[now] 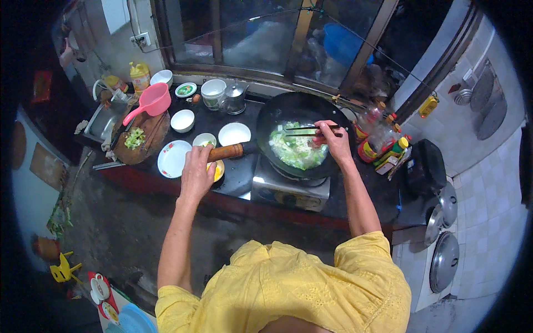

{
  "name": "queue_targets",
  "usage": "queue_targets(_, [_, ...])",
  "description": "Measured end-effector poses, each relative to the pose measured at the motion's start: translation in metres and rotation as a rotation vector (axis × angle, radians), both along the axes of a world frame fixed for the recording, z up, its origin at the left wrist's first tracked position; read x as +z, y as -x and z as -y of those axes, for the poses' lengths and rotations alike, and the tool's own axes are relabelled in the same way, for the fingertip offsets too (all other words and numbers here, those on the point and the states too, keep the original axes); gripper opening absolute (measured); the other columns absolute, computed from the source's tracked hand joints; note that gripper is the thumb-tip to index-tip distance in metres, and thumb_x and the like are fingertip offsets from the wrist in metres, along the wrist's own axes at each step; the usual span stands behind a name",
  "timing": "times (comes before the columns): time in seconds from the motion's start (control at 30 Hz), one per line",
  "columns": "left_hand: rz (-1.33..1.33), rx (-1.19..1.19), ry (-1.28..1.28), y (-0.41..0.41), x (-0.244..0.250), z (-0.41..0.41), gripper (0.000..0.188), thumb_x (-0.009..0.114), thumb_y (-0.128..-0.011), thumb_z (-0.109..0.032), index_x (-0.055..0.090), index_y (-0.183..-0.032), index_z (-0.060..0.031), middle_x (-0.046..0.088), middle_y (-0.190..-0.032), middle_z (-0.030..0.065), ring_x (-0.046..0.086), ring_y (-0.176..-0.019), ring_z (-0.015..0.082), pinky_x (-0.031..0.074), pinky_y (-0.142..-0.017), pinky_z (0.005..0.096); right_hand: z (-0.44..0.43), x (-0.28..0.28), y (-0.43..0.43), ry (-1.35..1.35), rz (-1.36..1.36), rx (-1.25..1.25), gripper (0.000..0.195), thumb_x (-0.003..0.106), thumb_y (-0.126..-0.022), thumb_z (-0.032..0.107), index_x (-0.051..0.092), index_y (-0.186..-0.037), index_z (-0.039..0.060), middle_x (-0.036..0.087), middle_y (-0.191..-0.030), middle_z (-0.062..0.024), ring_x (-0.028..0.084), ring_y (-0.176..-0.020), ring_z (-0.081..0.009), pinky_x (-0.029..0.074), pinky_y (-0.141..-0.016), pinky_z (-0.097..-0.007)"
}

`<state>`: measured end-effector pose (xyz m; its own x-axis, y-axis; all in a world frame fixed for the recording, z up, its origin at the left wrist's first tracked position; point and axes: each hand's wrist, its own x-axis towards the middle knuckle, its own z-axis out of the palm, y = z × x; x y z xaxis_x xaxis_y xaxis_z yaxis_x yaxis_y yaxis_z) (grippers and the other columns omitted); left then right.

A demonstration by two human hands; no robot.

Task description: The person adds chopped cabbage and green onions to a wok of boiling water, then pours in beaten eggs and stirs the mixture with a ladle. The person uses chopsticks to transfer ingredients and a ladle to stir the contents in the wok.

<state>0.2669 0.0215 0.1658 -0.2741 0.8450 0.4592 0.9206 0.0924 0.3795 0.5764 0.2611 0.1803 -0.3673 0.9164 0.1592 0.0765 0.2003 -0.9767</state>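
Observation:
A black wok (266, 112) sits on a steel gas stove (291, 193), with chopped greens and pale noodle-like food (297, 145) in it. My left hand (197, 172) is closed around the end of the wok's wooden handle (226, 152). Above the wok's right side, my right hand (332, 142) holds dark chopsticks (310, 127), their tips spread over the food. Just beneath and beside my left hand are a small bowl with something yellow (218, 171) and a small bowl with green bits (204, 140). A white plate with a floral rim (172, 159) lies to its left.
Chopped greens (135, 138) lie on a round wooden board (156, 143) beneath a pink dipper (155, 100), beside the sink (104, 120). White bowls (182, 120) and a metal pot (234, 99) stand behind. Several sauce bottles (368, 150) crowd the wok's right; metal lids (444, 262) lean farther right.

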Motion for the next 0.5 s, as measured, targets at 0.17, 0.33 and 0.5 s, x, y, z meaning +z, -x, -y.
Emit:
queue_targets(0.17, [-0.006, -0.017, -0.010, -0.005, 0.002, -0.004, 0.050, 0.069, -0.076, -0.004, 0.052, -0.123, -0.0047, 0.051, -0.109, 0.0151, 0.052, -0.098, 0.0350, 0.046, -0.084, 0.0444, 0.012, -0.018, -0.023, 0.063, 0.084, 0.141, 0.030, 0.056, -0.096, 0.028, 0.067, -0.103, 0.0013, 0.066, -0.086, -0.0060, 0.066, -0.072, -0.0142, 0.055, -0.067, -0.0269])
queue_targets(0.33, [0.038, 0.002, 0.040, -0.004, 0.004, 0.000, 0.049, 0.066, -0.078, -0.005, 0.051, -0.125, -0.0064, 0.050, -0.110, 0.0157, 0.051, -0.101, 0.0354, 0.044, -0.089, 0.0434, 0.027, 0.019, -0.068, 0.065, 0.091, 0.036, 0.030, 0.058, -0.095, 0.030, 0.068, -0.099, 0.0020, 0.065, -0.081, -0.0053, 0.065, -0.067, -0.0139, 0.052, -0.063, -0.0253])
queue_targets(0.5, [0.000, -0.004, -0.008, -0.004, 0.001, -0.005, 0.050, 0.067, -0.076, -0.002, 0.051, -0.123, -0.0059, 0.052, -0.108, 0.0156, 0.051, -0.098, 0.0359, 0.045, -0.084, 0.0446, 0.016, 0.018, -0.091, -0.036, 0.242, -0.097, 0.029, 0.059, -0.094, 0.028, 0.069, -0.094, 0.0000, 0.065, -0.079, -0.0061, 0.064, -0.062, -0.0139, 0.053, -0.056, -0.0262])
